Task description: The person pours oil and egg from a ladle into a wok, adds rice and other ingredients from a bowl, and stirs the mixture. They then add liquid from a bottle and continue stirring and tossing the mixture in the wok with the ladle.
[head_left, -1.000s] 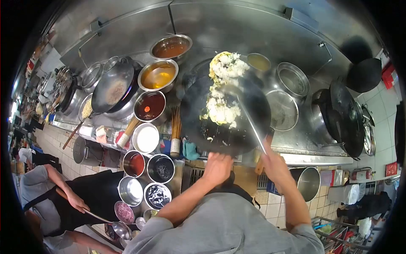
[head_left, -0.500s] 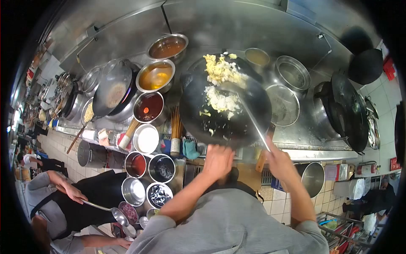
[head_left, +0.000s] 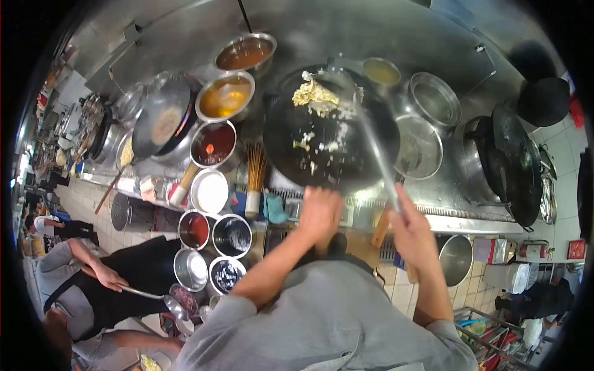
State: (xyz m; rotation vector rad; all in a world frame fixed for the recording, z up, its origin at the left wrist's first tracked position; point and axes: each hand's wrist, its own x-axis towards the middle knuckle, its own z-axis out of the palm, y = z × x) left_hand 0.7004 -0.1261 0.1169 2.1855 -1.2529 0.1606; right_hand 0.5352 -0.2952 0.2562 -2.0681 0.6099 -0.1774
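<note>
A large black wok (head_left: pixel 291 145) holds yellow and white pieces of food (head_left: pixel 317 98), mostly toward its far side, with scattered bits nearer its middle. My left hand (head_left: pixel 322 213) is closed at the wok's near edge; what it grips is covered by the fingers. In my right hand (head_left: pixel 410 232) is the handle of a long metal ladle (head_left: pixel 378 151), which slants up and left into the wok. The ladle's head is blurred, among the food at the far side.
Bowls of orange liquid (head_left: pixel 228 98) and red sauce (head_left: pixel 213 143), a bamboo brush (head_left: pixel 255 179) and several metal pots stand left. A strainer (head_left: pixel 417 147) lies right of the wok. A co-worker (head_left: pixel 111 281) at lower left holds another ladle. More woks (head_left: pixel 516 164) sit far right.
The ladle has moved toward the wok's far side, and the food has shifted that way. My left hand and the wok's near edge appear slightly higher in view.
</note>
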